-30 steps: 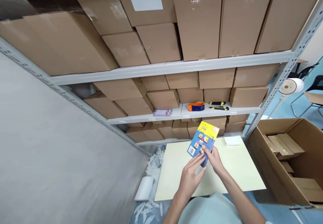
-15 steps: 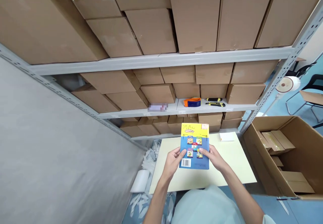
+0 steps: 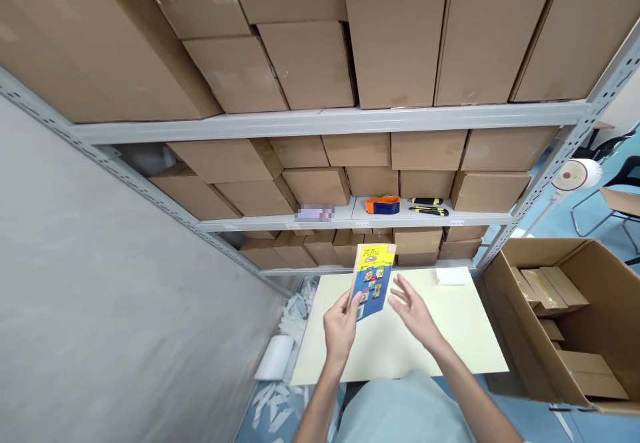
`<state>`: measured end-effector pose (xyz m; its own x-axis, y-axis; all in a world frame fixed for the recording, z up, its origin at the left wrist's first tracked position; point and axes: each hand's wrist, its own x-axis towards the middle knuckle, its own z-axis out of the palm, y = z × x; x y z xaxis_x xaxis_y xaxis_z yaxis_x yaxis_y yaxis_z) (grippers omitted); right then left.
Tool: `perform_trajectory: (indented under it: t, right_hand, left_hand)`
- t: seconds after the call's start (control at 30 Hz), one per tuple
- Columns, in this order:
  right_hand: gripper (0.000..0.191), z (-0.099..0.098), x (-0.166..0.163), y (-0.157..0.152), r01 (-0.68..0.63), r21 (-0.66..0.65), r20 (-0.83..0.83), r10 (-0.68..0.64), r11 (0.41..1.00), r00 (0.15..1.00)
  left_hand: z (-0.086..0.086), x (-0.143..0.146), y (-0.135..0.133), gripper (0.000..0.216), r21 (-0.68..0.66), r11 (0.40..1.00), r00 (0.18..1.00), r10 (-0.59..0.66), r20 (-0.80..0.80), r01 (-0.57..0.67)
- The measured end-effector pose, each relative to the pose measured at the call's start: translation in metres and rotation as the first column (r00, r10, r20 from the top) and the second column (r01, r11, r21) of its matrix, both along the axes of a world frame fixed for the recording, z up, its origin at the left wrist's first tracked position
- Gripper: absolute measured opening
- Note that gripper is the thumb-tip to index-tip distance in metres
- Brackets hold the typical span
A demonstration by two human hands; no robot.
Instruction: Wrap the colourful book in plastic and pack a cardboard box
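Note:
My left hand (image 3: 341, 324) grips a thin blue and yellow book (image 3: 372, 282) by its lower left edge and holds it upright, turned partly edge-on, above a pale yellow table (image 3: 450, 336). My right hand (image 3: 413, 305) hovers just right of the book with its fingers spread and nothing in it, not touching the cover.
A small white pad (image 3: 450, 276) lies at the table's far right corner. An open cardboard box (image 3: 565, 310) of flat packs stands to the right. Metal shelving (image 3: 330, 122) full of cartons rises behind, with an orange tape dispenser (image 3: 383, 204) and utility knives (image 3: 429, 206). White packing scraps (image 3: 295, 310) litter the floor left.
My right hand has let go of the book and drawn back to the right, opening. My left hand has swung the book from flat-facing to partly edge-on and shifted it left.

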<state>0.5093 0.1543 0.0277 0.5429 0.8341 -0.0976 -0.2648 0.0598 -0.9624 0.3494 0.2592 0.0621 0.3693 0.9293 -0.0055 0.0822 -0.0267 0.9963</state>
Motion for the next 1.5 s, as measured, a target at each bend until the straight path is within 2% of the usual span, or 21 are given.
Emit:
perform_trajectory:
  t: [0.1, 0.23, 0.33, 0.4, 0.43, 0.53, 0.57, 0.67, 0.77, 0.97, 1.03, 1.1, 1.17, 1.23, 1.3, 1.37, 1.43, 1.5]
  right_hand:
    - [0.103, 0.003, -0.025, 0.004, -0.103, 0.070, -0.038, 0.105, 0.992, 0.994]
    - [0.081, 0.014, -0.039, 0.007, -0.027, 0.099, -0.003, 0.027, 0.995, 1.000]
    - [0.067, 0.021, -0.031, 0.004, 0.046, 0.060, -0.018, -0.045, 0.997, 0.999]
    - [0.068, 0.024, -0.022, 0.000, 0.068, 0.038, -0.056, -0.065, 0.997, 0.996]
    - [0.070, 0.025, -0.017, -0.002, 0.058, 0.031, -0.076, -0.056, 0.998, 0.996]
    - [0.071, 0.028, -0.007, -0.013, -0.049, 0.028, -0.128, 0.053, 0.998, 0.990]
    - [0.069, 0.029, -0.006, -0.017, -0.090, 0.031, -0.139, 0.093, 0.995, 0.986]
    - [0.067, 0.035, -0.005, -0.025, -0.179, 0.045, -0.149, 0.184, 0.983, 0.972]
    - [0.071, 0.042, -0.004, -0.026, -0.226, 0.038, -0.150, 0.229, 0.973, 0.962]
    - [0.068, 0.044, 0.001, -0.019, -0.306, 0.049, -0.101, 0.309, 0.951, 0.946]
    - [0.065, 0.041, 0.002, -0.017, -0.319, 0.037, -0.031, 0.320, 0.947, 0.947]
    - [0.061, 0.039, 0.005, -0.016, -0.333, 0.028, 0.114, 0.328, 0.942, 0.938]
    - [0.049, 0.039, 0.008, -0.016, -0.380, 0.023, 0.362, 0.347, 0.925, 0.865]
    - [0.040, 0.041, 0.011, -0.016, -0.434, -0.010, 0.640, 0.340, 0.901, 0.689]
    - [0.050, 0.042, 0.014, -0.015, -0.456, -0.059, 0.833, 0.296, 0.888, 0.468]
    - [0.061, 0.040, 0.016, -0.011, -0.461, -0.085, 0.919, 0.248, 0.884, 0.307]
    - [0.062, 0.034, 0.018, -0.003, -0.474, -0.075, 0.945, 0.215, 0.877, 0.248]
    - [0.058, 0.024, 0.016, 0.009, -0.501, -0.055, 0.925, 0.233, 0.864, 0.300]
  left_hand:
    - [-0.005, 0.003, -0.015, 0.051, 0.097, 0.995, 0.997, -0.004, -0.080, 0.012]
    - [-0.009, 0.010, -0.042, 0.034, 0.224, 0.969, 0.991, -0.084, -0.105, 0.106]
    - [-0.006, 0.013, -0.052, 0.034, 0.230, 0.949, 0.976, -0.202, -0.079, 0.215]
    - [-0.002, 0.011, -0.047, 0.043, 0.196, 0.950, 0.970, -0.234, -0.073, 0.244]
    - [0.000, 0.008, -0.040, 0.049, 0.179, 0.960, 0.975, -0.205, -0.080, 0.217]
    - [0.005, -0.005, -0.010, 0.061, 0.144, 0.989, 0.992, -0.020, -0.122, 0.037]
    - [0.006, -0.009, 0.000, 0.061, 0.131, 0.991, 0.992, 0.008, -0.126, 0.008]
    - [0.009, -0.017, 0.022, 0.053, 0.085, 0.992, 0.993, -0.083, -0.088, 0.090]
    - [0.011, -0.020, 0.026, 0.050, 0.060, 0.985, 0.986, -0.158, -0.051, 0.161]
    - [0.008, -0.023, 0.020, 0.048, 0.076, 0.989, 0.991, -0.126, -0.050, 0.129]
    - [0.007, -0.024, 0.023, 0.045, 0.103, 0.987, 0.992, -0.120, -0.047, 0.124]
    - [0.006, -0.024, 0.026, 0.042, 0.137, 0.984, 0.994, -0.105, -0.044, 0.110]
    - [0.005, -0.025, 0.031, 0.042, 0.181, 0.977, 0.993, -0.112, -0.035, 0.116]
    - [0.004, -0.028, 0.036, 0.045, 0.223, 0.965, 0.990, -0.136, -0.034, 0.140]
    - [0.000, -0.032, 0.040, 0.048, 0.249, 0.955, 0.986, -0.156, -0.053, 0.164]
    - [-0.006, -0.038, 0.043, 0.048, 0.246, 0.954, 0.984, -0.157, -0.086, 0.174]
    - [-0.014, -0.044, 0.046, 0.045, 0.242, 0.954, 0.982, -0.153, -0.111, 0.176]
    - [-0.022, -0.050, 0.048, 0.042, 0.248, 0.954, 0.982, -0.140, -0.126, 0.168]
